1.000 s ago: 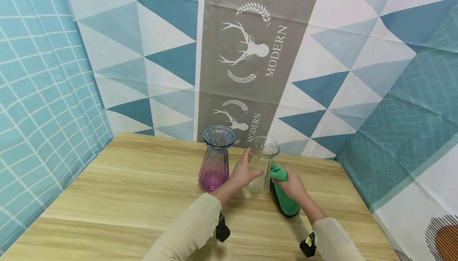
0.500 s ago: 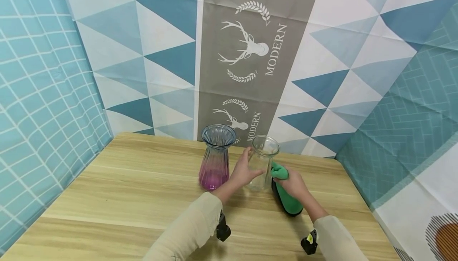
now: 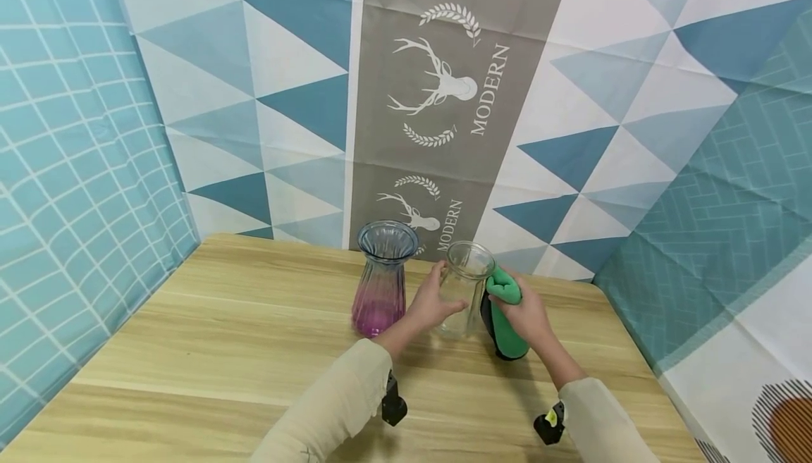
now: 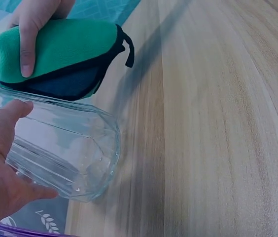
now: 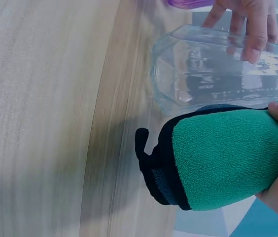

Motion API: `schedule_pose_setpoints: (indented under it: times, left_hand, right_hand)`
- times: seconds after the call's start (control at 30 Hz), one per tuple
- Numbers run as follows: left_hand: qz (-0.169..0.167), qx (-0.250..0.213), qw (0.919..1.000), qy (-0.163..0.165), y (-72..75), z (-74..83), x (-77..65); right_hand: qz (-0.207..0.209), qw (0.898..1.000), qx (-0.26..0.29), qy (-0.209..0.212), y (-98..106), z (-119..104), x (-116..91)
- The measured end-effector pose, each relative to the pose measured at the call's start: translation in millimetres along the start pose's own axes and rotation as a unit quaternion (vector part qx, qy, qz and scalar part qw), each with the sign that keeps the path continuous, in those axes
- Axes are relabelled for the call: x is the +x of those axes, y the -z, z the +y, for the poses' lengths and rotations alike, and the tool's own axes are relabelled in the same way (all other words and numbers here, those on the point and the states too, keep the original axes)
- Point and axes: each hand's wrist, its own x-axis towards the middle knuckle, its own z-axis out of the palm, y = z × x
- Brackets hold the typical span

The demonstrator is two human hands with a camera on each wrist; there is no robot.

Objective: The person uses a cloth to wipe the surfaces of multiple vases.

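A clear glass vase (image 3: pixel 468 292) stands on the wooden table, gripped from its left side by my left hand (image 3: pixel 431 304). In the left wrist view, thumb and fingers spread around the vase (image 4: pixel 65 143). My right hand (image 3: pixel 528 313) holds a folded green cloth (image 3: pixel 509 336) with black edging against the vase's right side, near the rim. In the right wrist view, the towelling cloth (image 5: pixel 227 158) hangs from the hand, its dark loop toward the table. Its darker blue-grey reverse shows in the left wrist view. The right hand's far fingers are partly hidden.
Left of the clear vase stands a fluted glass vase (image 3: pixel 380 301), blue at the top and purple below. The wooden table (image 3: pixel 209 350) backs onto a patterned wall covering (image 3: pixel 298 96). A black wrist camera (image 3: pixel 393 403) hangs below the left sleeve.
My right hand has moved up along the vase's right side with the green cloth, bringing it close to the rim. The left hand and both vases stay put.
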Motion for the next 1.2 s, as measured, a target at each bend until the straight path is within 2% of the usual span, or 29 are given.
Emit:
schedule_pose_setpoints:
  times: [0.33,0.53,0.87,1.2]
  left_hand:
    - [-0.005,-0.008,0.9999,-0.006,1.4,2.6,-1.0]
    - [-0.008,-0.012,0.9999,-0.002,1.1,3.6,-0.6]
    - [-0.004,-0.011,0.9999,-0.002,-0.2,2.5,-1.2]
    - [-0.012,-0.004,0.9999,0.003,1.5,3.4,-1.6]
  right_hand:
    - [-0.002,1.000,-0.013,0.021,-8,2,3]
    - [0.000,0.999,-0.044,0.022,-12,7,2]
    - [-0.025,0.997,-0.076,0.011,-21,17,-5]
    - [-0.021,0.996,-0.080,0.009,-15,15,-4]
